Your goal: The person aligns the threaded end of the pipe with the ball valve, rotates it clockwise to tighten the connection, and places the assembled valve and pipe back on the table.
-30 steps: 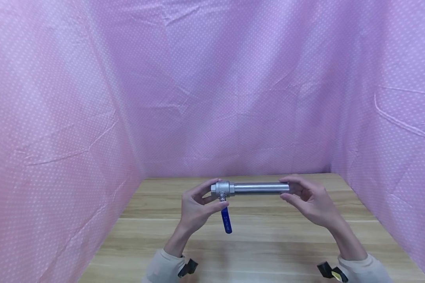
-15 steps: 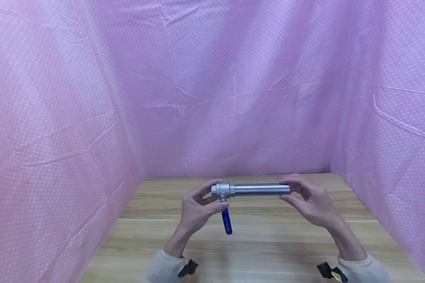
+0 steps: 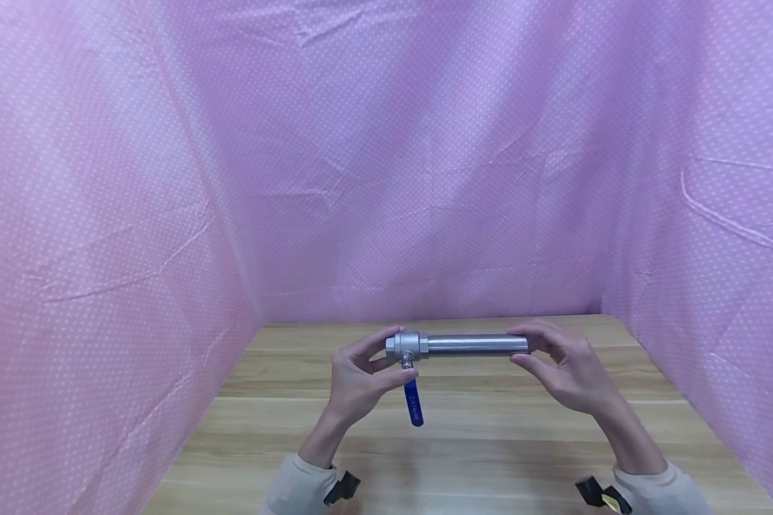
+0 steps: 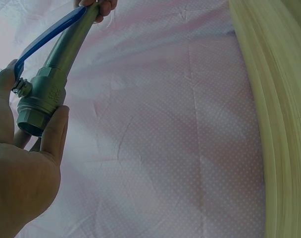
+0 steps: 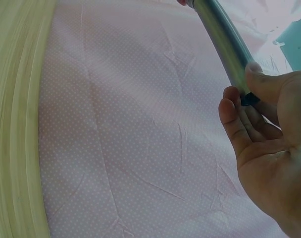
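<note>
A silver ball valve [image 3: 410, 345] with a blue lever handle [image 3: 414, 404] is joined to the left end of a straight metal pipe [image 3: 477, 345]. My left hand [image 3: 356, 379] grips the valve, its thumb over the top of the lever and its fingers behind the body. At the pipe's far end, my right hand [image 3: 570, 368] pinches the tube between thumb and fingers. Valve and pipe are held level above the table, the lever pointing down toward me. In the left wrist view the valve's open end [image 4: 31, 121] faces the palm.
Below the hands lies a wood-grain table [image 3: 464, 458]. Pink dotted cloth [image 3: 425, 179] hangs behind it and along both sides. Black straps [image 3: 343, 488] sit at the wrists by the light sleeves [image 3: 299, 486].
The valve and pipe have shifted very slightly to the right with both hands. The grips look the same throughout.
</note>
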`<state>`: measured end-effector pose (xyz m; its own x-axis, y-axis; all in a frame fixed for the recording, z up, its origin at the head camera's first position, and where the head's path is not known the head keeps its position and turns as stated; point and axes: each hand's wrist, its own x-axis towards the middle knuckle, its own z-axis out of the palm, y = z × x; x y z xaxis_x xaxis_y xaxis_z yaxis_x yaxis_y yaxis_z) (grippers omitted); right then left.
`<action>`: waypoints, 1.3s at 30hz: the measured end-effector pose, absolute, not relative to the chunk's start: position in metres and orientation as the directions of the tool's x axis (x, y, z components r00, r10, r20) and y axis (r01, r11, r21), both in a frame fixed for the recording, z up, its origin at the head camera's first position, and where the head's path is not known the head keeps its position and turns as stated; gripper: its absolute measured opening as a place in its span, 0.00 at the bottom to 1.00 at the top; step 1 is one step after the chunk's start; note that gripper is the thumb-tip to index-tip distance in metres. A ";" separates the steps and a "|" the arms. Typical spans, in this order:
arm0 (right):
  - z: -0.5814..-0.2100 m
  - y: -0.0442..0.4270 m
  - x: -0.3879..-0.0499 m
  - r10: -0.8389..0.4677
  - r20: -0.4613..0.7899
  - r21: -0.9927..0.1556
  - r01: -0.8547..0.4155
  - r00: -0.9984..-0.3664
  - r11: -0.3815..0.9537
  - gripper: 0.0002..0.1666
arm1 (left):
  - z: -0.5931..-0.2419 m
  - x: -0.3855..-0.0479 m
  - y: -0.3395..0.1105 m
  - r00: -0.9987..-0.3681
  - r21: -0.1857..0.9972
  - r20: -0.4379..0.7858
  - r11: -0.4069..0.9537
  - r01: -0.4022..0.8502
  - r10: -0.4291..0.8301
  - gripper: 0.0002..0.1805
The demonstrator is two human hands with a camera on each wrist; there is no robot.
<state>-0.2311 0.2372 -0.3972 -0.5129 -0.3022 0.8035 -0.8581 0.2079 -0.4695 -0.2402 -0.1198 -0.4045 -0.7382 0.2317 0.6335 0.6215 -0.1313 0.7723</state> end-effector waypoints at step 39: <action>-0.428 0.240 -0.259 -0.352 0.566 -0.646 -0.666 -0.746 0.373 0.22 | -0.435 -0.273 -0.131 -0.899 0.939 0.305 0.059 0.339 0.315 0.36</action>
